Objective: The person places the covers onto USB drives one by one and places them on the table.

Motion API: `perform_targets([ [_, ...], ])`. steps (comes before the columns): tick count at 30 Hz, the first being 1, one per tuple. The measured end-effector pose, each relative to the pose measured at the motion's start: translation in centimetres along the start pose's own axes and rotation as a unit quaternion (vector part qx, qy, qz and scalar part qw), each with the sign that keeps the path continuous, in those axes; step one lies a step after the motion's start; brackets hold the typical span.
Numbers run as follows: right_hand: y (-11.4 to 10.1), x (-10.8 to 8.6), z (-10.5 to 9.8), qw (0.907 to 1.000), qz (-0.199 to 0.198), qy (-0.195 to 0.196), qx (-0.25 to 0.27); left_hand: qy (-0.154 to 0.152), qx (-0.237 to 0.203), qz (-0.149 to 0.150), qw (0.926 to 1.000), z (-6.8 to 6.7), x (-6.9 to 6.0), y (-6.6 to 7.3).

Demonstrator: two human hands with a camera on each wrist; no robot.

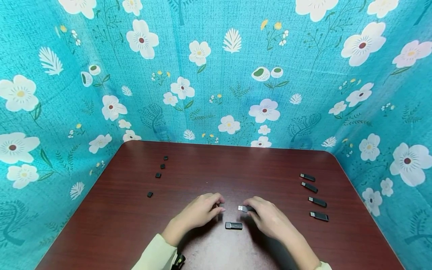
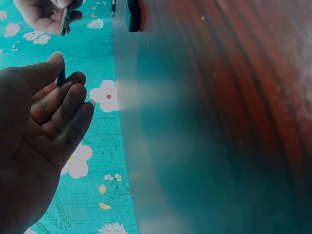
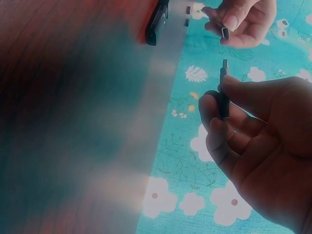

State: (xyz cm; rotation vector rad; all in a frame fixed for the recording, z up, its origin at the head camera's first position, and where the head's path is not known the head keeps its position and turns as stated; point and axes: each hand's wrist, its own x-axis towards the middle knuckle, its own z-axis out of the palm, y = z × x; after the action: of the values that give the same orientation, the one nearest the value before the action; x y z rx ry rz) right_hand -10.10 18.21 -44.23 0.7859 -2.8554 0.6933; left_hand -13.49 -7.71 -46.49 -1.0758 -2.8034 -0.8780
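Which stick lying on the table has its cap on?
The USB stick lying alone, left of the four sticks in a row; its cap is on, while their metal plugs are bare.

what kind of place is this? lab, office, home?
Can't pin it down; probably a curtained-off workspace. Flowered teal fabric surrounds the table's back and sides, and USB sticks and black caps are spaced out in lines.

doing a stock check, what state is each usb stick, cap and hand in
Held cap, detached
Held stick, uncapped
Left hand, pinching held cap
Right hand, pinching held stick
Middle stick, capped, unheld
Four right sticks, uncapped
Four left caps, detached
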Motion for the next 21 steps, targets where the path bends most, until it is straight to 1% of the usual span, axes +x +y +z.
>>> perform_targets([
  [5,-0.29,0.28,-0.03,1.0000,-0.004,0.000,0.002,-0.004,0.006,-0.007,1.0000,0.14,0.24,0.19],
  [14,-0.62,0.50,-0.09,0.9999,-0.017,0.003,0.003,0.001,0.005,0.009,0.9999,0.30,0.54,0.43],
  [21,-0.77,0.68,-0.02,0.9998,-0.019,0.006,-0.002,-0.008,0.003,0.004,1.0000,0.32,0.79,0.78],
])
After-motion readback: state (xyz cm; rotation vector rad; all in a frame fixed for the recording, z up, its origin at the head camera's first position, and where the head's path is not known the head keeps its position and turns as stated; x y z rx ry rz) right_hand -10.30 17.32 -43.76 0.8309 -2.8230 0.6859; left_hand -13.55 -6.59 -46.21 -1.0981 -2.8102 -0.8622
